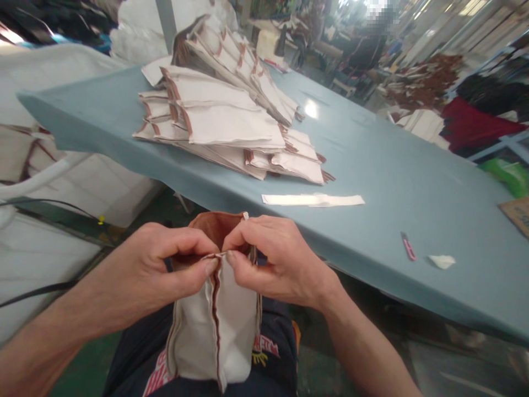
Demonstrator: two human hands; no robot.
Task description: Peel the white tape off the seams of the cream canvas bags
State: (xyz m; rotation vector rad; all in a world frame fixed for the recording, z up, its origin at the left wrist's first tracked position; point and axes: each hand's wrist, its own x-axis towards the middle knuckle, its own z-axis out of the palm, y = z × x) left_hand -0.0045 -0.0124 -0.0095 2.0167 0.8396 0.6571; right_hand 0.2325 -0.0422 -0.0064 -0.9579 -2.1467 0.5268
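Note:
A sewn fabric bag point(237, 331), off-white outside with brown inside its mouth, stands upright on my lap. A brown-edged seam runs down the side facing me. My left hand point(169, 264) pinches the bag's top edge just left of that seam, thumb towards me. On the other side of the seam, my right hand point(273, 256) pinches the same edge between thumb and fingers. The two sets of fingertips nearly meet at the seam. A small white tab sticks up at the far rim behind my right fingers.
A blue-covered table point(397, 209) stretches ahead and right. On it lie stacked off-white sewn pieces point(231, 116), a white strip point(313, 200), a pink-handled cutter point(408, 246) and a white scrap point(441, 261). White sacks point(74, 187) stand at left; a black cable crosses there.

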